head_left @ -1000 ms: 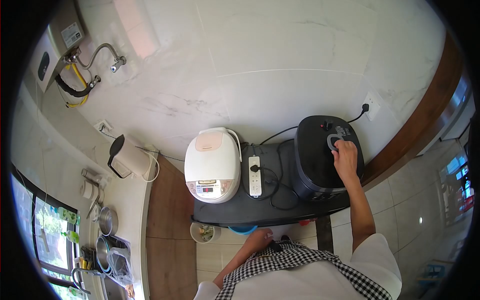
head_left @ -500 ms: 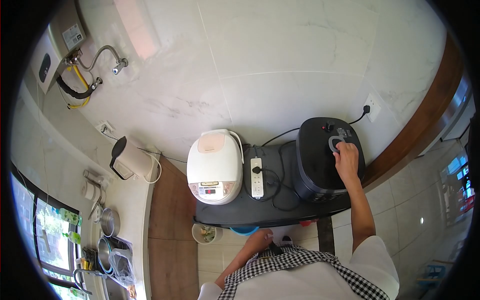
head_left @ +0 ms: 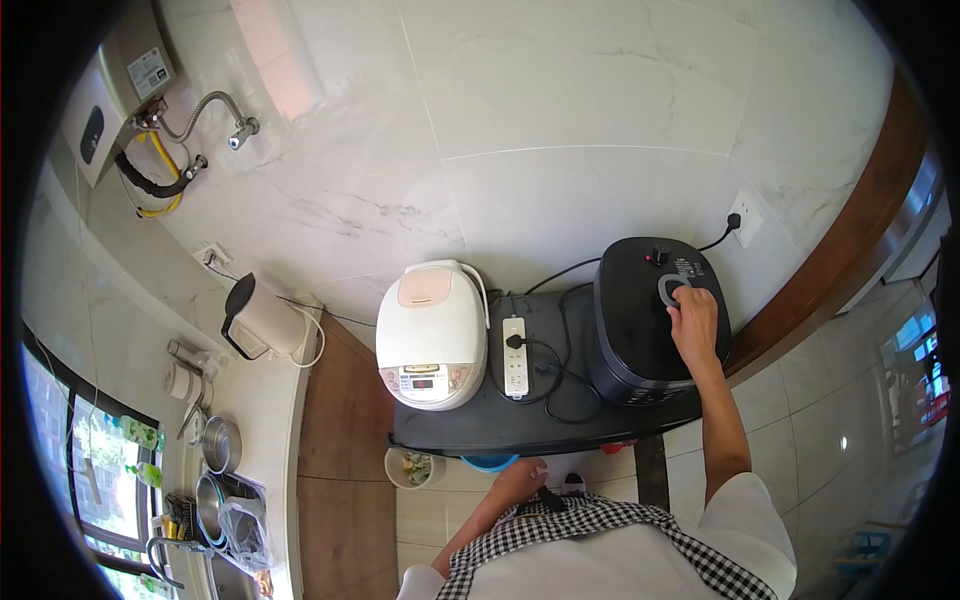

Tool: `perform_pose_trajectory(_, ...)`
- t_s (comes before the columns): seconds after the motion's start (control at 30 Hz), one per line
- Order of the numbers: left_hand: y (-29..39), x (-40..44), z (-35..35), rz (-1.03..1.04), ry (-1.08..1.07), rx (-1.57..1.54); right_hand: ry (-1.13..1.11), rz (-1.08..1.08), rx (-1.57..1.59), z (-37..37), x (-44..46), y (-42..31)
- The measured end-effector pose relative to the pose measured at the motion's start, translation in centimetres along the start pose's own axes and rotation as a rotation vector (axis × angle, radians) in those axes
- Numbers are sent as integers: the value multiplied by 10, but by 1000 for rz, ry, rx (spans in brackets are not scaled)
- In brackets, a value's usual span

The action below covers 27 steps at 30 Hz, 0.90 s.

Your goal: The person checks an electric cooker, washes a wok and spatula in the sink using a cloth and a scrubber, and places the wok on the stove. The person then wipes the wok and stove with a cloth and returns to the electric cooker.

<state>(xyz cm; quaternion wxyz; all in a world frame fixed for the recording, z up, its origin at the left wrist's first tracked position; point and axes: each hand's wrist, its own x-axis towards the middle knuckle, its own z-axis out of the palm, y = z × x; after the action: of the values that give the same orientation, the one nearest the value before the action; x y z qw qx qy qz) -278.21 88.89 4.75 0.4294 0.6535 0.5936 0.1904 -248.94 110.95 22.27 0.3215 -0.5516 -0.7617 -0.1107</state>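
Observation:
My right hand (head_left: 692, 325) is closed on the grey ring-shaped lid handle (head_left: 674, 290) of a black electric pressure cooker (head_left: 632, 320). The cooker's lid is down, and a small red spot shows by the valve near its back edge. In front of my checked apron (head_left: 590, 515) hangs my left hand (head_left: 517, 482), its fingers curled together near the waist. Whether it holds anything is too small to make out. To the left of the pressure cooker, a white rice cooker (head_left: 430, 330) stands with its lid closed.
Both cookers stand on a black stand (head_left: 470, 425), with a white power strip (head_left: 515, 355) and loose black cords between them. A bin with scraps (head_left: 412, 468) and a blue basin (head_left: 490, 463) sit below its front edge. On the left counter is a kettle (head_left: 268, 315).
My right hand stays on the pressure cooker's handle, and my left hand keeps its place. The rice cooker's display showed red before and looks dim now. The view has shifted very slightly.

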Motion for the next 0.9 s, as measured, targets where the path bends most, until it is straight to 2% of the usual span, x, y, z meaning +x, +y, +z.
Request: perform_pose_trajectory(0.9, 10, -5, -1, -37, -13, -10, 11, -1, 6, 3, -1, 2)
